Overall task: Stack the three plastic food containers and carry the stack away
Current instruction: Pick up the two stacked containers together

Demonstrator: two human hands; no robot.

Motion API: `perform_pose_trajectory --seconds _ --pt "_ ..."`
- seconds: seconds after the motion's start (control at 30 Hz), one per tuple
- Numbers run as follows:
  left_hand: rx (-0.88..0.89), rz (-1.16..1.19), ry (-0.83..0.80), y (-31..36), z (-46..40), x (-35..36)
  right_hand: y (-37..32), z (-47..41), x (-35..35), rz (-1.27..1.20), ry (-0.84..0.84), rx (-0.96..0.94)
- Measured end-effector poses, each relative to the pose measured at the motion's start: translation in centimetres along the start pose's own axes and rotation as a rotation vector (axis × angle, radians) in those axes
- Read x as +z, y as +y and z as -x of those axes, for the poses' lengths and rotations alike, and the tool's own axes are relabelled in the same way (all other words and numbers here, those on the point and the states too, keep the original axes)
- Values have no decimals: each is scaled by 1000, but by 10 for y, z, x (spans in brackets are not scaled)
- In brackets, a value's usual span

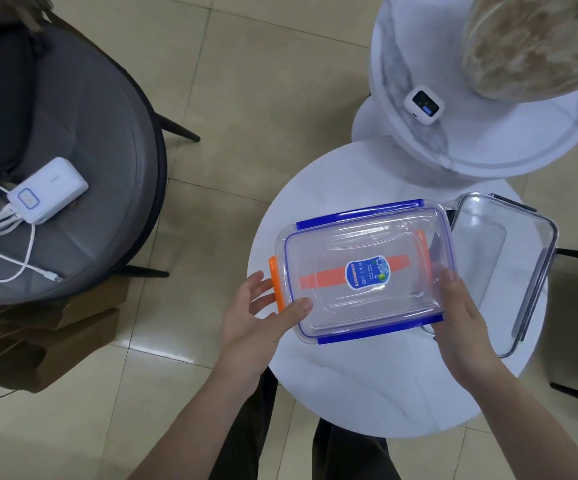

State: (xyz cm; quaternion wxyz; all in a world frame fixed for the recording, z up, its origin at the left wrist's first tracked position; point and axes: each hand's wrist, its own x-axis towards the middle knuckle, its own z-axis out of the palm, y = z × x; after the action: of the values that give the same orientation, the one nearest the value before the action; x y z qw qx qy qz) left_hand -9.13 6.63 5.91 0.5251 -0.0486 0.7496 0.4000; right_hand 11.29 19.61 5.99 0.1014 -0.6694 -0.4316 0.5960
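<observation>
A clear container with blue clips (363,271) is held over the round white table (350,386). Seen through it is an orange-clipped container (275,284), directly underneath; an orange clip sticks out on the left. My left hand (263,317) grips the blue-clipped container's near left corner, thumb on the lid. My right hand (460,317) holds its right side. A third container with grey clips (509,268) lies on the table to the right, partly hidden by the blue-clipped one.
A taller marble-look round table (481,140) stands behind, carrying a small white device (424,105) and a beige fluffy object (537,46). A grey cushioned chair (83,140) on the left holds a white power bank (47,190) with cables. Tiled floor lies between.
</observation>
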Motion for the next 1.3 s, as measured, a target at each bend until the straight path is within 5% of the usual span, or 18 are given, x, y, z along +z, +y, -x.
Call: perform_pose_trajectory --seconds 1.3 --pt "26 -3 -190 -4 -16 -9 1 -1 3 -53 22 -66"
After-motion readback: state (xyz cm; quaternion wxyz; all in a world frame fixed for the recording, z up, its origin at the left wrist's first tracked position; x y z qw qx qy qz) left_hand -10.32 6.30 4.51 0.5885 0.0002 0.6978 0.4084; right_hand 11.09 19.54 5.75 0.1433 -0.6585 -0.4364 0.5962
